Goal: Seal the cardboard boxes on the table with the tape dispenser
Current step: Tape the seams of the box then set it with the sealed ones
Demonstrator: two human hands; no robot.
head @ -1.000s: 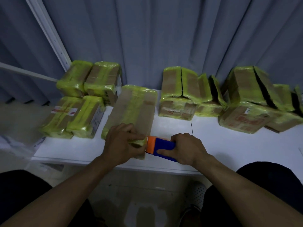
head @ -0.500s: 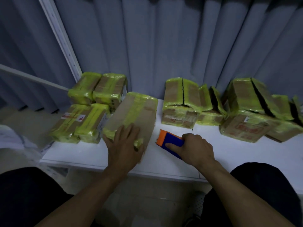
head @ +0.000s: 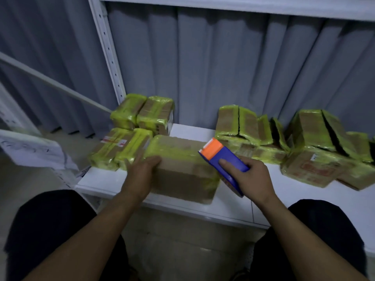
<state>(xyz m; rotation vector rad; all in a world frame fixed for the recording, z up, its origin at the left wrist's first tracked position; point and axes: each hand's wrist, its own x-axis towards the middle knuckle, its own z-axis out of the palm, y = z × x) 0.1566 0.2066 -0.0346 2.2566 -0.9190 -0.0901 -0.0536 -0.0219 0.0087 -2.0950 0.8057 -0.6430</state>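
Head view: the left hand (head: pixel 142 171) lies on the left end of a long brown cardboard box (head: pixel 182 179) banded with yellow-green tape. Its fingers are nearly straight and a little spread, pressing on the box and gripping nothing. The right hand (head: pixel 253 175) is curled round a blue plastic tape dispenser (head: pixel 223 161) with an orange front end — the forefinger lies along the blue top and the rest of the hand wraps the body. The dispenser is tilted, with its orange end toward the upper left of the frame, over the right end of the box. That spot is blurred, so I cannot tell whether it touches the box.

The box lies lengthwise across the centre of the frame on a white surface (head: pixel 304 201), close to the near edge. Just left of it sits a group of smaller tape-wrapped parcels (head: pixel 121 145), two in front and two behind. Right of centre stand more wrapped boxes with dark slits along their tops (head: pixel 243 126), and a further pile (head: pixel 316 142) fills the right edge of the frame.

Behind everything hangs a grey pleated curtain (head: pixel 223 67). A white perforated metal upright (head: pixel 107 47) rises at upper left, and a white shelf board (head: pixel 243 5) runs along the top. A white sheet of paper (head: pixel 34 153) shows at the left edge — blurred, its marks unreadable. Dark-clad knees (head: pixel 50 230) fill the bottom corners.
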